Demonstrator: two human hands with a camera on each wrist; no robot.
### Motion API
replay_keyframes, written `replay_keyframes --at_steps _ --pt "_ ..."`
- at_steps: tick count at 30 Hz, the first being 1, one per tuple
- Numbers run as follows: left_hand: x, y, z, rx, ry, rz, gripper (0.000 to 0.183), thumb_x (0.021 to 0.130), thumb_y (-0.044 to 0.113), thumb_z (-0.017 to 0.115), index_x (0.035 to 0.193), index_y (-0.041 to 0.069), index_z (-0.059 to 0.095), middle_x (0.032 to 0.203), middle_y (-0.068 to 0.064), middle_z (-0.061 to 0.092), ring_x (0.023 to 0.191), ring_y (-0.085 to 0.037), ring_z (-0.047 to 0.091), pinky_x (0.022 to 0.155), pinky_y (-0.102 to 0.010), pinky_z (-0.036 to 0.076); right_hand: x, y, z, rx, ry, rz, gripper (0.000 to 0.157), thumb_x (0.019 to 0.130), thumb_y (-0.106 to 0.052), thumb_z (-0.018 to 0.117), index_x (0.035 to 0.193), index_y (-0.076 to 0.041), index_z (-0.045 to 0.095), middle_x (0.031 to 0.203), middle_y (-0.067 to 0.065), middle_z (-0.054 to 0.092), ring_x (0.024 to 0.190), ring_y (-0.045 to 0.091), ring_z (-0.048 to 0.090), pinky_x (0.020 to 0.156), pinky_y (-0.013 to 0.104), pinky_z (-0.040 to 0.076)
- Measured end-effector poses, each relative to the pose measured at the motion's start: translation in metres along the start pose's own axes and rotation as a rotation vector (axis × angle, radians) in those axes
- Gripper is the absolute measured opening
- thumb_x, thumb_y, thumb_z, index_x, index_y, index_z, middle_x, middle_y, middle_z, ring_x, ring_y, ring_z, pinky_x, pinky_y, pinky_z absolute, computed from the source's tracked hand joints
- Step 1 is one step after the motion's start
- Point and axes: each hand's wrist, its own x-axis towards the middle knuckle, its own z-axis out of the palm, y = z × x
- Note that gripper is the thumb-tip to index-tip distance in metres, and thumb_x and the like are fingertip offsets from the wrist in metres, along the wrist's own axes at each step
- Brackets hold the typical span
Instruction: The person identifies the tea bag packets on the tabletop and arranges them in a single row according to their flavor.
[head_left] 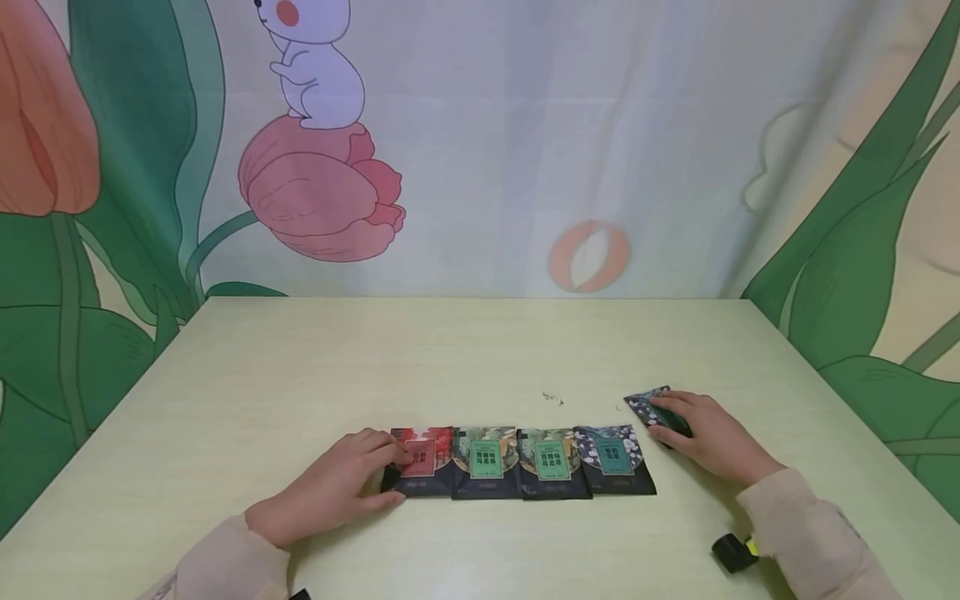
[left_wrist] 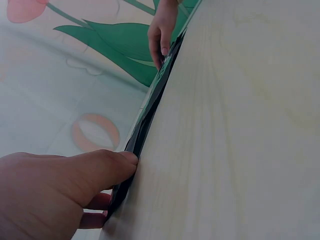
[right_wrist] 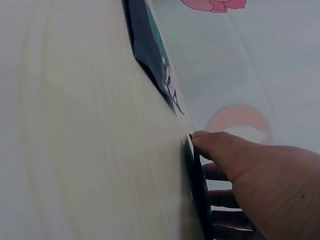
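Four flat tea sachets lie side by side in a row. My left hand (head_left: 337, 475) holds the leftmost, a red-labelled tea sachet (head_left: 426, 485), with its thumb at the near edge and fingers over the left side. Beside that lie a green-labelled sachet (head_left: 486, 487), a second green-labelled one (head_left: 555, 488) and a blue-flowered sachet (head_left: 621, 483) at the right end. Up and right of the row, my right hand (head_left: 712, 437) grips another blue-flowered sachet (head_left: 641, 406). Seen from the right wrist, this dark sachet (right_wrist: 197, 185) is between thumb and fingers, apart from the row.
The pale wooden table (head_left: 375, 358) reaches back to a printed curtain (head_left: 487, 167) with flowers and a white animal. Small dark marks (head_left: 552, 398) lie on the tabletop behind the row. A black device (head_left: 733, 552) sits by the right sleeve (head_left: 810, 533).
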Motion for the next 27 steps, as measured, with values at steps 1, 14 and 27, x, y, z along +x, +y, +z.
replay_keyframes --at_steps 1,14,27 --pt "0.0 0.0 0.0 -0.001 -0.001 -0.001 0.038 0.076 0.04 0.067 0.108 0.021 0.061 0.108 0.008 0.058 0.104 -0.011 0.051 0.094 -0.037 0.042 0.0 0.0 0.0 -0.001 -0.002 0.006 0.059 0.085 -0.048 0.053 0.131 -0.011 0.046 0.135 0.024 0.039 0.121 0.044 0.036 0.097 0.06 0.032" --pt "0.0 0.001 -0.001 0.001 0.003 -0.005 0.038 0.075 0.04 0.068 0.107 0.021 0.061 0.107 0.008 0.058 0.102 -0.01 0.05 0.094 -0.036 0.042 -0.004 -0.008 0.0 -0.029 0.014 0.017 0.056 0.085 -0.047 0.053 0.128 -0.01 0.049 0.132 0.024 0.042 0.119 0.044 0.038 0.095 0.06 0.034" --pt "0.0 -0.001 0.001 -0.003 0.005 -0.003 0.037 0.076 0.04 0.067 0.107 0.021 0.061 0.107 0.009 0.057 0.102 -0.009 0.05 0.093 -0.036 0.042 -0.011 -0.014 0.001 -0.029 0.011 0.029 0.058 0.086 -0.048 0.052 0.129 -0.01 0.048 0.131 0.025 0.043 0.119 0.044 0.039 0.095 0.059 0.034"
